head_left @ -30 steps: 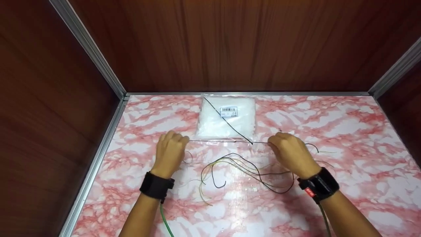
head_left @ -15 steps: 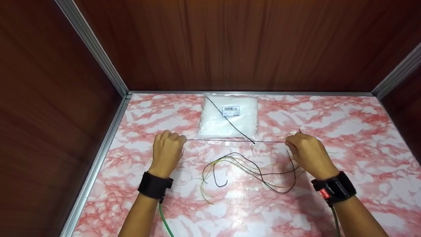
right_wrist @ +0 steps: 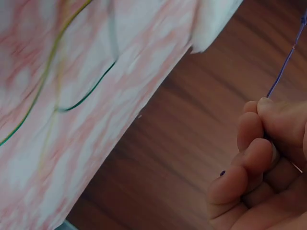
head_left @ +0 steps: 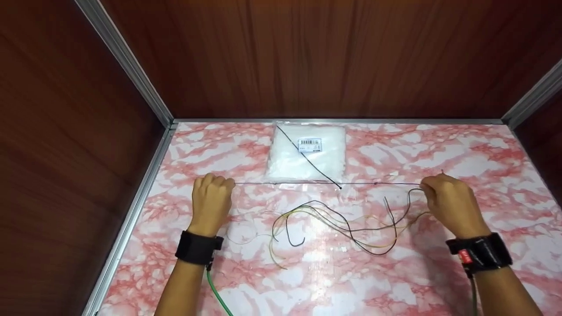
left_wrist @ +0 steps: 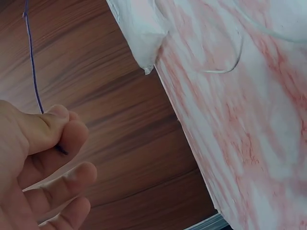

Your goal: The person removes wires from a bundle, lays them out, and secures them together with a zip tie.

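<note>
Here, red-marbled tabletop [head_left: 351, 281], woodgrain walls [head_left: 307, 61], purple cord [left_wrist: 33, 69]

A: What sort of place are we standing in?
B: A work booth. Wood-grain panels [head_left: 298, 57] enclose the back and both sides; metal rails [head_left: 127, 61] frame the corners.
A: And the surface?
B: A table [head_left: 351, 285], marbled red and white, its far edge meeting the back panel.
A: Home, lab or workshop?
B: Not determinable from here; the cabled wrist bands [head_left: 197, 248] indicate an instrumented station.
</note>
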### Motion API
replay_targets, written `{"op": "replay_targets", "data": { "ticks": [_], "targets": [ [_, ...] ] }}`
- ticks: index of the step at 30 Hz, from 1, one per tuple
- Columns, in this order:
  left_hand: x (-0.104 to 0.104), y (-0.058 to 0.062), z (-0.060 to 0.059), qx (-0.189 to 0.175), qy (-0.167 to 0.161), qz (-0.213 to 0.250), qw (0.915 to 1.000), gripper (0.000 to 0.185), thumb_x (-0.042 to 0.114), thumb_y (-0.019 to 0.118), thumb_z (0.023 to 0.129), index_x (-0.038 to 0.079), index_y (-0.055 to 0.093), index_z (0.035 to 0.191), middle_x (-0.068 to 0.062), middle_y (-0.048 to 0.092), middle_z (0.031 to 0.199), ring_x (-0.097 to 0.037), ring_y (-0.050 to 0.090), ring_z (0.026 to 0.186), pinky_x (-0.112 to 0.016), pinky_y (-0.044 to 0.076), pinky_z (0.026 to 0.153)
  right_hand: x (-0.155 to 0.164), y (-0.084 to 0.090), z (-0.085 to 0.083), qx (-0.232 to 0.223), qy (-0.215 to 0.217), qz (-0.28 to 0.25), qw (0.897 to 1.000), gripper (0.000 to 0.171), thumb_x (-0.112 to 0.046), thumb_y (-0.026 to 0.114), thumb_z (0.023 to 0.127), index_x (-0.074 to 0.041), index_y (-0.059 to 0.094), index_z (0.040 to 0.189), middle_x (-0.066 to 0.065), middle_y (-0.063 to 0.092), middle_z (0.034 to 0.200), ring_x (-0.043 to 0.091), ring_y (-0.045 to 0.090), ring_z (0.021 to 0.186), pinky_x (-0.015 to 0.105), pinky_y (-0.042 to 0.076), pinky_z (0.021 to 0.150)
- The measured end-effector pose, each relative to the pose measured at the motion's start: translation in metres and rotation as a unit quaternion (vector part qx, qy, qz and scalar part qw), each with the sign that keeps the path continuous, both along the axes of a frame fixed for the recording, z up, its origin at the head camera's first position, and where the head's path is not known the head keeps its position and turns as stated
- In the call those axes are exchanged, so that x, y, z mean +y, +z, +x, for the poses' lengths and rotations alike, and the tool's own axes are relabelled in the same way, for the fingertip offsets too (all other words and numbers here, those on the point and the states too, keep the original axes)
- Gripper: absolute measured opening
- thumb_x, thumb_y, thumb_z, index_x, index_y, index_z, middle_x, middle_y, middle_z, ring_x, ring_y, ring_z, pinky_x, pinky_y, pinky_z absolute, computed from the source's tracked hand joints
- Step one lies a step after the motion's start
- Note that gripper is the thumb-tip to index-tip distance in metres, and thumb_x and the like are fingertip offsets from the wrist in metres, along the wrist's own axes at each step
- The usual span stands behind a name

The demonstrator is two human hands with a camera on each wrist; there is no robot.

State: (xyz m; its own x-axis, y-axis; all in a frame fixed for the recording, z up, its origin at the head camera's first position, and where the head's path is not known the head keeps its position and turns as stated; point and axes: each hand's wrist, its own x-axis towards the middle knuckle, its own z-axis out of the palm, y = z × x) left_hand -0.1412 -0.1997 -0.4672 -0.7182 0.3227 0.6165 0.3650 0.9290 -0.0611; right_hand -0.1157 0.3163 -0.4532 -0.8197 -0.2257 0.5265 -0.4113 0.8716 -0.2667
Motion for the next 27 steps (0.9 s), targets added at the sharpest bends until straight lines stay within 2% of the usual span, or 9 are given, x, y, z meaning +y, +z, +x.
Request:
{"op": "replay_targets", "data": {
  "ticks": [3, 6, 9, 12, 14, 18, 21, 27],
  "targets": [
    [0.004, 0.002, 0.002, -0.02, -0.013, 0.009, 0.9997, 0.025, -0.011, 0.062, 0.076, 0.009, 0.058, 0.062, -0.007, 0.055, 0.059, -0.028, 0.05, 0.062, -0.039, 0.035, 0.059, 0.014, -0.001, 0.002, -0.019, -0.013, 0.009, 1.0, 0.01, 0.007, 0.069, 0.082, -0.002, 0.068, 0.078, 0.01, 0.06, 0.07, 0.029, 0.06, 0.065, 0.047, 0.047, 0.059],
    [0.012, 0.001, 0.008, -0.051, -0.043, 0.012, 0.9977, 0.027, -0.011, 0.062, 0.075, 0.011, 0.057, 0.061, -0.004, 0.055, 0.058, -0.025, 0.049, 0.057, -0.037, 0.036, 0.054, 0.027, -0.006, 0.005, -0.058, -0.03, 0.024, 0.998, 0.013, 0.008, 0.068, 0.08, -0.004, 0.067, 0.074, 0.008, 0.059, 0.067, 0.027, 0.057, 0.062, 0.046, 0.045, 0.056],
    [0.021, -0.007, 0.012, -0.078, -0.077, -0.006, 0.994, 0.03, -0.011, 0.062, 0.074, 0.014, 0.055, 0.058, -0.002, 0.052, 0.055, -0.024, 0.05, 0.053, -0.037, 0.038, 0.049, 0.041, -0.013, 0.01, -0.116, -0.046, 0.043, 0.991, 0.026, 0.009, 0.064, 0.081, -0.01, 0.06, 0.063, 0.003, 0.051, 0.059, 0.021, 0.047, 0.055, 0.039, 0.039, 0.05],
    [0.029, -0.016, 0.012, -0.09, -0.088, -0.032, 0.9915, 0.033, -0.009, 0.062, 0.074, 0.015, 0.053, 0.054, -0.001, 0.047, 0.052, -0.024, 0.05, 0.049, -0.038, 0.039, 0.046, 0.05, -0.02, 0.014, -0.168, -0.05, 0.055, 0.983, 0.031, 0.007, 0.062, 0.083, -0.014, 0.058, 0.06, -0.001, 0.046, 0.058, 0.018, 0.041, 0.055, 0.035, 0.033, 0.05],
    [0.032, -0.021, 0.01, -0.089, -0.083, -0.053, 0.9912, 0.031, -0.008, 0.064, 0.073, 0.015, 0.055, 0.054, -0.002, 0.047, 0.051, -0.025, 0.05, 0.049, -0.038, 0.039, 0.045, 0.054, -0.024, 0.015, -0.193, -0.05, 0.055, 0.978, 0.027, 0.005, 0.063, 0.084, -0.013, 0.064, 0.064, -0.001, 0.05, 0.062, 0.019, 0.044, 0.057, 0.036, 0.035, 0.051],
    [0.041, -0.026, 0.005, -0.1, -0.06, -0.098, 0.9883, 0.027, -0.008, 0.063, 0.073, 0.012, 0.061, 0.056, -0.003, 0.051, 0.051, -0.025, 0.053, 0.049, -0.039, 0.04, 0.045, 0.055, -0.029, 0.017, -0.198, -0.047, 0.065, 0.977, 0.023, 0.004, 0.064, 0.083, -0.013, 0.067, 0.068, 0.001, 0.052, 0.064, 0.02, 0.046, 0.06, 0.039, 0.037, 0.054],
    [0.047, -0.031, 0.002, -0.111, -0.041, -0.123, 0.9853, 0.025, -0.007, 0.062, 0.074, 0.01, 0.063, 0.056, -0.004, 0.054, 0.052, -0.025, 0.054, 0.05, -0.039, 0.042, 0.045, 0.054, -0.032, 0.017, -0.203, -0.049, 0.072, 0.975, 0.026, 0.006, 0.062, 0.083, -0.013, 0.064, 0.066, 0.002, 0.048, 0.063, 0.021, 0.043, 0.06, 0.039, 0.034, 0.053],
    [0.05, -0.044, -0.002, -0.137, -0.022, -0.119, 0.9832, 0.02, -0.003, 0.064, 0.076, 0.008, 0.067, 0.06, -0.005, 0.053, 0.055, -0.026, 0.053, 0.053, -0.041, 0.043, 0.052, 0.05, -0.038, 0.016, -0.235, -0.059, 0.066, 0.968, 0.017, 0.003, 0.066, 0.084, -0.011, 0.069, 0.075, 0.005, 0.052, 0.068, 0.022, 0.047, 0.064, 0.04, 0.037, 0.054]
  ]
}}
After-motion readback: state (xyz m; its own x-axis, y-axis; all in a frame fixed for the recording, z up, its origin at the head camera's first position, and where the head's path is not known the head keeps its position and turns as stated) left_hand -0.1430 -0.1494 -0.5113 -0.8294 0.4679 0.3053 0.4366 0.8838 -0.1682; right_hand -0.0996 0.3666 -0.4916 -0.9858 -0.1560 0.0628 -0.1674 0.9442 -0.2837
